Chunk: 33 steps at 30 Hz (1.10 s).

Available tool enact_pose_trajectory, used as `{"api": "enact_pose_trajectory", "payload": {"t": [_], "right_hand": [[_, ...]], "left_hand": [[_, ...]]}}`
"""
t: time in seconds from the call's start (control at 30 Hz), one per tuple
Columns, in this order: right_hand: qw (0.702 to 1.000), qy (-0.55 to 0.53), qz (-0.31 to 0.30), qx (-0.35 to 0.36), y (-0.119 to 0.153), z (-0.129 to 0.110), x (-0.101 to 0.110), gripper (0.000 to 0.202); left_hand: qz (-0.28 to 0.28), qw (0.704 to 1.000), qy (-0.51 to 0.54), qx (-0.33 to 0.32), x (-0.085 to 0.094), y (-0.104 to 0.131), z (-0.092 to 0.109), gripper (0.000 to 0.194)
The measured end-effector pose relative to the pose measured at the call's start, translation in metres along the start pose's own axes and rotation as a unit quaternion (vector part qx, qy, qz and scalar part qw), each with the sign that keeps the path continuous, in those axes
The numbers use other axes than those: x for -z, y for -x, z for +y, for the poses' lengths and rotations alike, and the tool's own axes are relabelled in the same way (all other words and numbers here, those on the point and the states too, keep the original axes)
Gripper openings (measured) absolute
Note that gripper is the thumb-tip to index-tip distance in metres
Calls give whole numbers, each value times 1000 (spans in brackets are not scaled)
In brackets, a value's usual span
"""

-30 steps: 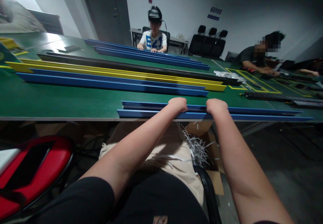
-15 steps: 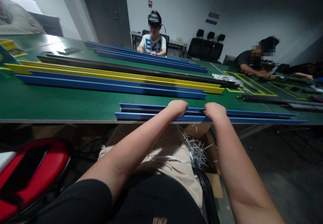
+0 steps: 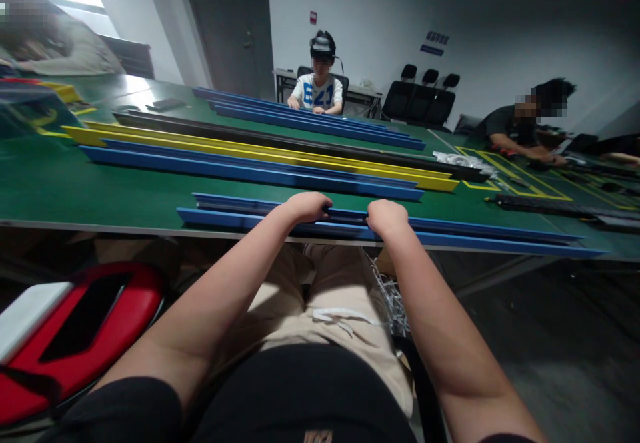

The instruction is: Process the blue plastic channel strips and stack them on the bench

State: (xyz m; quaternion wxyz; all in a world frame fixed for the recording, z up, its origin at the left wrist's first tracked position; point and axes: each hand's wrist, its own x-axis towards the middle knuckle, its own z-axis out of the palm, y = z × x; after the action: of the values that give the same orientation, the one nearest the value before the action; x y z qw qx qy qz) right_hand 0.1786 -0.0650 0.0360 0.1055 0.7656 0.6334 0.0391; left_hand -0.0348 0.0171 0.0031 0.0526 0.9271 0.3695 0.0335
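Note:
Along the near table edge lies a long blue channel rail (image 3: pixel 500 240), its open side up and a dark groove running along it. My left hand (image 3: pixel 309 206) is closed on it left of its middle, knuckles up. A short way to the right, my right hand (image 3: pixel 389 218) grips the same rail, fingers curled over it. Both sets of fingertips are mostly hidden in the groove. Just beyond, another blue rail (image 3: pixel 240 171) lies roughly parallel, then a yellow rail (image 3: pixel 260 155) and a black rail (image 3: pixel 280 138).
More blue rails (image 3: pixel 320 122) lie farther across the green table (image 3: pixel 125 196). Clear plastic wrapping (image 3: pixel 465 162) sits at the black rail's right end. A red stool (image 3: pixel 115 323) stands at lower left. Several people sit around the table, one person (image 3: pixel 320 90) straight across.
Both hands have moved left together, and the near blue rail has slid left along the table edge with them. The view has shifted, showing more of the table's left side.

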Motion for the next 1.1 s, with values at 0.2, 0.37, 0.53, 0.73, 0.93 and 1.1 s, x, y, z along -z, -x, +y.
{"api": "enact_pose_trajectory", "payload": {"t": [0.2, 0.37, 0.53, 0.73, 0.93, 1.1], "right_hand": [[997, -39, -50, 51, -10, 30, 5, 33], [992, -77, -81, 62, -18, 84, 11, 37], [986, -84, -73, 123, -21, 106, 6, 40], [996, -29, -71, 41, -21, 115, -14, 42], [998, 5, -61, -26, -15, 102, -19, 37], [998, 31, -41, -41, -9, 89, -19, 32]], "left_hand": [[-11, 1000, -6, 15, -1, 2, -3, 26], [-13, 1000, -4, 23, -4, -2, -4, 27], [-23, 999, 0, 30, -3, -1, -4, 33], [-24, 999, -1, 39, -1, 0, -2, 33], [-24, 999, 1, 39, 0, 0, -2, 34], [-32, 998, 0, 45, 0, -1, -2, 36]]}}
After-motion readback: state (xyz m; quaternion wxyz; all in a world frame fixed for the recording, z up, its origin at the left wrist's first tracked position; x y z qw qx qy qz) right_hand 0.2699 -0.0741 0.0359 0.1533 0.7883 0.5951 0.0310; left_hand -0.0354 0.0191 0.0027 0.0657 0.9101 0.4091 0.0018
